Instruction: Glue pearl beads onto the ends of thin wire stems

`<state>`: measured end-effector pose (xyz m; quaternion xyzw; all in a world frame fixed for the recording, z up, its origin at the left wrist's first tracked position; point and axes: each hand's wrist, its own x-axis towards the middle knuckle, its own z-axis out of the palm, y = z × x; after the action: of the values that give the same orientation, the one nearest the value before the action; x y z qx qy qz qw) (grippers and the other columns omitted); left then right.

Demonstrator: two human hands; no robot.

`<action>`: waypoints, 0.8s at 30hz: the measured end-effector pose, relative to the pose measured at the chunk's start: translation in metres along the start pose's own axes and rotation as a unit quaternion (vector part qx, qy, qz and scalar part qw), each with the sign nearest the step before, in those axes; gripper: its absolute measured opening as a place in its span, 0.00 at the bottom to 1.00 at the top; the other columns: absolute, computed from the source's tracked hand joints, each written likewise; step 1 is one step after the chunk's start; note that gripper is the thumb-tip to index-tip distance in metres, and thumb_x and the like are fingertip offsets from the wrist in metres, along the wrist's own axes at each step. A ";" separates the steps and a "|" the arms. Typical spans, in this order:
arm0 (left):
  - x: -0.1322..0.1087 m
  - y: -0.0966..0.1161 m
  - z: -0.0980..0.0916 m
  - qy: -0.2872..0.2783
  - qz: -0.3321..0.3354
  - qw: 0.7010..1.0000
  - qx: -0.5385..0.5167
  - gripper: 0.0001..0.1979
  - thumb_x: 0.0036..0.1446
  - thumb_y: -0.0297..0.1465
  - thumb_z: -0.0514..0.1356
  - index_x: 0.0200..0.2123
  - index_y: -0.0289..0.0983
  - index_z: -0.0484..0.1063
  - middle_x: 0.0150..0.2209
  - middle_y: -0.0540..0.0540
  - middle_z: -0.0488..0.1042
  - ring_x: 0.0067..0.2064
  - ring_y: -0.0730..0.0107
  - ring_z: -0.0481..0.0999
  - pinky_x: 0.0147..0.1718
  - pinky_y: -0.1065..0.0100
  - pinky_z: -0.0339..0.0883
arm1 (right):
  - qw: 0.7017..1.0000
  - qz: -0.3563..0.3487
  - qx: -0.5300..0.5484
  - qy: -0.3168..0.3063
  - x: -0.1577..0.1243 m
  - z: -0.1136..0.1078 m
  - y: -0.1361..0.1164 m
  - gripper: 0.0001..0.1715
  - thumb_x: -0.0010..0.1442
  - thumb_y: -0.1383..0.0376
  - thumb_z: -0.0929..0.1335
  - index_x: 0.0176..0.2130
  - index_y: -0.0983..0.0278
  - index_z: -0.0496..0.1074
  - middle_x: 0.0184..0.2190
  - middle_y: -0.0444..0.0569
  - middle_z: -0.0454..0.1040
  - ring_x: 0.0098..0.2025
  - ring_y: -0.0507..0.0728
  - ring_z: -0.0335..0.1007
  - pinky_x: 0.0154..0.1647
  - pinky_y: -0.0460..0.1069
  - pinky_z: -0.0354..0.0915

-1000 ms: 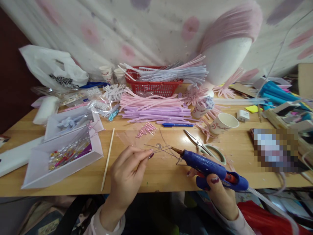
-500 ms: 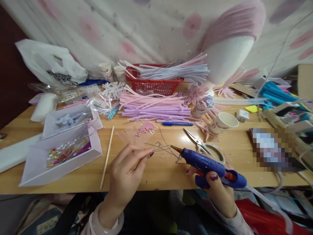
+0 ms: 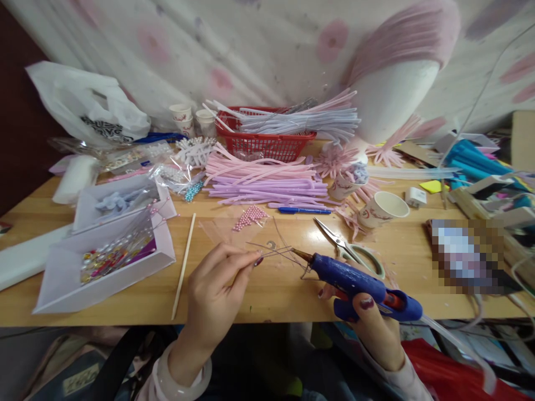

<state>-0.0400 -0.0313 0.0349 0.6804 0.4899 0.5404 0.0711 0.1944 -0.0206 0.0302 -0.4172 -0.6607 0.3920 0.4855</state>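
My left hand (image 3: 221, 284) pinches a thin wire (image 3: 272, 253) between thumb and fingertips, just above the table's front part. My right hand (image 3: 371, 317) is wrapped round a blue glue gun (image 3: 349, 278), its nozzle pointing left. The brass-coloured tip meets or nearly meets the wire's right end; contact is hard to tell. Below the nozzle stands a wire stand (image 3: 306, 272). Pink beads (image 3: 251, 217) lie on a clear bag behind my left hand. Open scissors (image 3: 349, 245) with pale handles rest behind the glue gun.
White boxes (image 3: 104, 284) with beads and pins stand at left, beside a wooden stick (image 3: 184, 264). Pink and lilac pipe cleaners (image 3: 267, 186) lie before a red basket (image 3: 267, 146). Paper cups (image 3: 382, 209), a blue pen (image 3: 304, 211) and a phone-like device with a blurred screen (image 3: 468, 256) are rightward.
Both hands, the wire and the glue gun keep nearly the same places. The view has shifted very slightly.
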 end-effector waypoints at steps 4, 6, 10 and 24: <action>0.000 -0.004 -0.001 -0.002 0.002 1.000 0.013 0.14 0.57 0.15 0.62 0.40 0.39 0.79 0.34 0.49 0.77 0.37 0.74 0.78 0.37 0.71 0.71 | 1.000 0.000 0.018 -0.023 0.003 0.000 -0.004 0.24 0.64 0.46 0.65 0.29 0.59 0.76 0.26 0.48 0.75 0.31 0.60 0.73 0.35 0.53 0.67; 0.001 -0.008 -0.004 -0.006 0.016 0.999 0.031 0.15 0.57 0.15 0.62 0.41 0.39 0.79 0.35 0.49 0.78 0.38 0.73 0.78 0.37 0.70 0.71 | 0.999 -0.002 0.023 -0.028 0.004 0.000 -0.005 0.24 0.64 0.46 0.65 0.29 0.59 0.76 0.26 0.48 0.75 0.31 0.59 0.73 0.35 0.53 0.67; 0.005 -0.015 -0.012 -0.011 0.057 0.997 0.060 0.15 0.58 0.16 0.62 0.42 0.40 0.79 0.36 0.48 0.78 0.39 0.71 0.77 0.38 0.66 0.71 | 0.999 0.002 0.026 -0.045 0.006 0.001 -0.006 0.25 0.64 0.46 0.65 0.29 0.60 0.77 0.26 0.49 0.75 0.32 0.61 0.73 0.33 0.54 0.67; 0.007 -0.017 -0.013 -0.011 0.071 0.995 0.066 0.14 0.57 0.16 0.62 0.40 0.39 0.79 0.35 0.47 0.78 0.38 0.68 0.76 0.38 0.63 0.69 | 0.999 0.000 0.023 -0.042 0.003 -0.001 -0.005 0.24 0.63 0.46 0.66 0.28 0.60 0.77 0.26 0.50 0.75 0.31 0.62 0.72 0.32 0.55 0.64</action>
<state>-0.0603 -0.0231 0.0343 0.7226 0.4739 0.5033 -0.0074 0.1938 -0.0195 0.0364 -0.3888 -0.6713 0.4245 0.4668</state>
